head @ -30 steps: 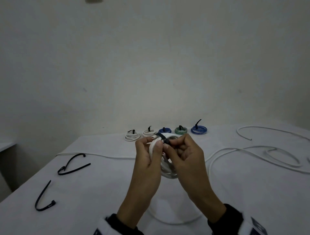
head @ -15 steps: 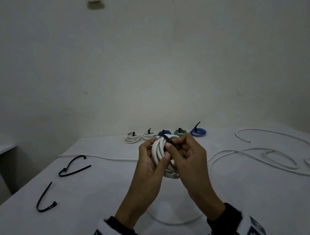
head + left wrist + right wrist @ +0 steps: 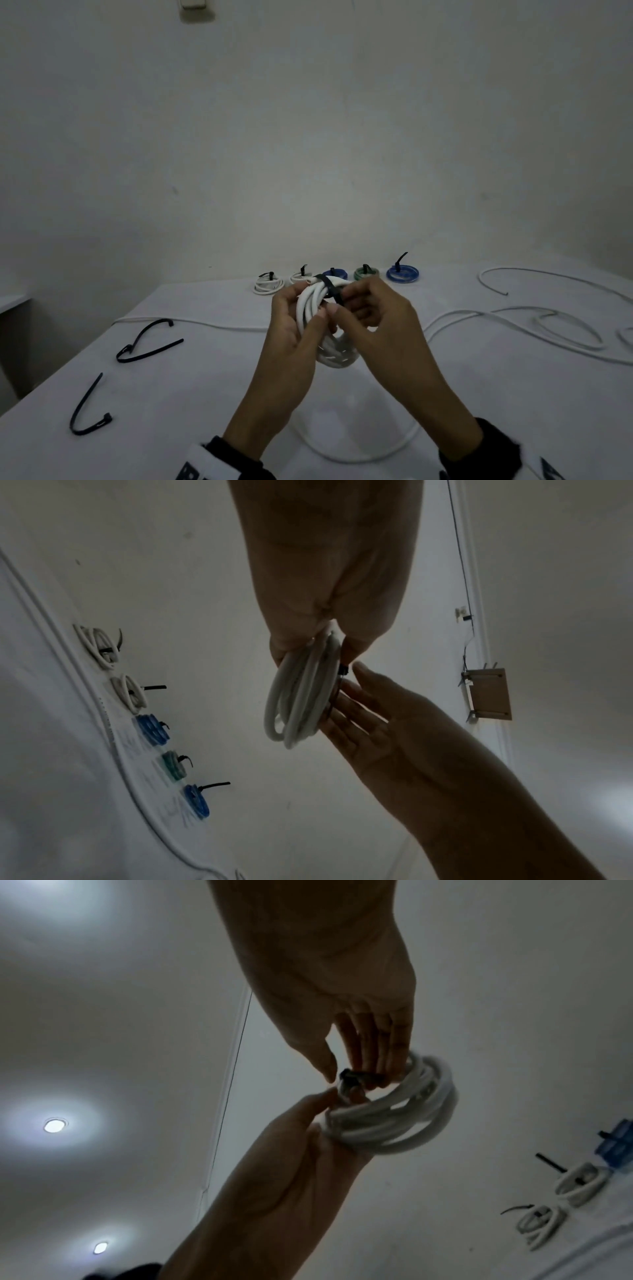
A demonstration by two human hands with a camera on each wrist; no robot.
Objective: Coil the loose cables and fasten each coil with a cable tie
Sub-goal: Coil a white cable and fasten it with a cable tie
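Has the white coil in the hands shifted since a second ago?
No. In the head view the white coil still overlaps, at its top, the same blue tied coil at the back.

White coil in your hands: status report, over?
Left hand grips white coil. Right hand pinches black cable tie looped round it. Nothing blocking.

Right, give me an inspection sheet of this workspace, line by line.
Surface: white table.
Job's things: white coil held above the table, black cable tie wrapped over its top; five tied coils in a row at the far edge.
Clutter: two spare black ties lying left.
Grippers: left hand grips the coil; right hand pinches the tie.
Cables: loose white cables trailing right.
Surroundings: plain wall; ceiling lights.
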